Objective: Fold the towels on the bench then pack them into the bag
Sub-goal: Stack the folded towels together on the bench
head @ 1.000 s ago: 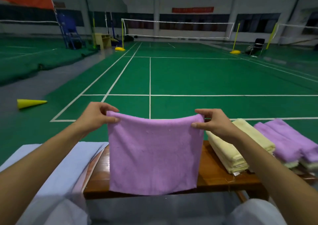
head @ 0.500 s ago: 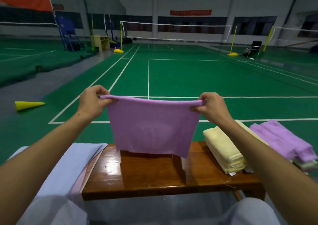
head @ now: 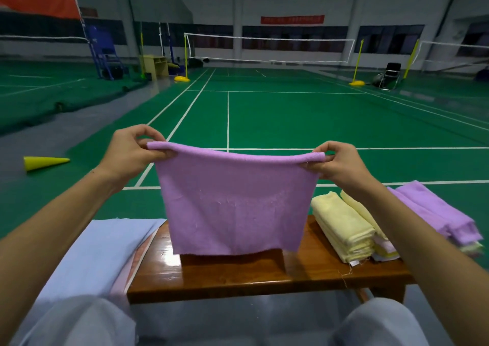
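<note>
Two hands hold one purple towel (head: 232, 202) up over the middle of the counter (head: 264, 274). Your left hand (head: 127, 151) and right hand (head: 341, 164) each pinch a top corner, and its bottom edge hangs just above the wood. Keep both corners level and taut, lower it flat, then fold evenly. Folded towels (head: 344, 226) wait at the right end.
</note>
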Available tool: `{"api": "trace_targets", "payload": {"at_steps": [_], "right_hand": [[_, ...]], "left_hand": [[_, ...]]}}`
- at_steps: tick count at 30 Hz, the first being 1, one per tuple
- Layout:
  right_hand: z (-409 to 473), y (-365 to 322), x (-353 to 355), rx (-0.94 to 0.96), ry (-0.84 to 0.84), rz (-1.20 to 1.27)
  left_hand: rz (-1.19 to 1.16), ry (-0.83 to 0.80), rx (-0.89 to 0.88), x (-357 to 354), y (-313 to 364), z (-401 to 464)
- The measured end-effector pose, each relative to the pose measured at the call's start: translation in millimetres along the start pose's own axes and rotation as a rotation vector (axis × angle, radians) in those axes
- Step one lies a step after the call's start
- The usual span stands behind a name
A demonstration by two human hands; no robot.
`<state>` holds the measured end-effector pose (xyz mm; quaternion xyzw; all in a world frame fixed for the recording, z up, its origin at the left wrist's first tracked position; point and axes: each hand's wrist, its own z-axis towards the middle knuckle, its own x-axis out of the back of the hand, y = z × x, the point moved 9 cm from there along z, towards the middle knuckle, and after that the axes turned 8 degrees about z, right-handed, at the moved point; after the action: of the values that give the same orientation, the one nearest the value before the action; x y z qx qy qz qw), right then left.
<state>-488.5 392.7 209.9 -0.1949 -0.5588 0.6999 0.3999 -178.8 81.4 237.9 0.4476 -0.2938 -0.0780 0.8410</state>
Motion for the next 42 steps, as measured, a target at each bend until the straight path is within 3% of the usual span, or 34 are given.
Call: {"api": "trace_targets", "payload": {"at_steps": [10, 12, 15, 18, 23, 27, 36, 42], "right_hand": [[-33.4, -74.7, 11.2, 0.024, -0.188, 0.292], [-35.6, -72.7, 9.5, 0.041, -0.211, 0.230], [-32.2, -46.1, 1.4, 0.017, -0.217, 0.085], [-23.3, -8.1, -13.7, -0.023, -0.248, -0.105], [-8.5, 35.8, -19.1, -0.108, -0.230, -0.278], [-21.8, 29.0, -11.7, -0.127, -0.258, -0.161], [-53.7, 4.6, -3.6, -0.209, -0.379, 0.096], [-12.1, 77.3, -24.7, -0.457, -0.324, 0.129]], "left_hand": [[-0.338, -0.061, -0.112, 35.3, 56.6, -11.3], [-0.213, -0.098, -0.182, 34.3, 59.1, -15.1], [0.220, -0.115, -0.267, 14.9, 40.5, -15.4], [0.363, -0.195, -0.185, -12.0, 8.9, -15.4], [0.260, -0.312, -0.077, -35.2, -10.4, -12.6], [0.083, -0.347, 0.024, -23.6, -16.3, -19.5], [-0.143, -0.459, 0.014, -8.4, -5.6, -41.8], [-0.134, -0.506, 0.223, -48.7, -73.1, -14.2]]}}
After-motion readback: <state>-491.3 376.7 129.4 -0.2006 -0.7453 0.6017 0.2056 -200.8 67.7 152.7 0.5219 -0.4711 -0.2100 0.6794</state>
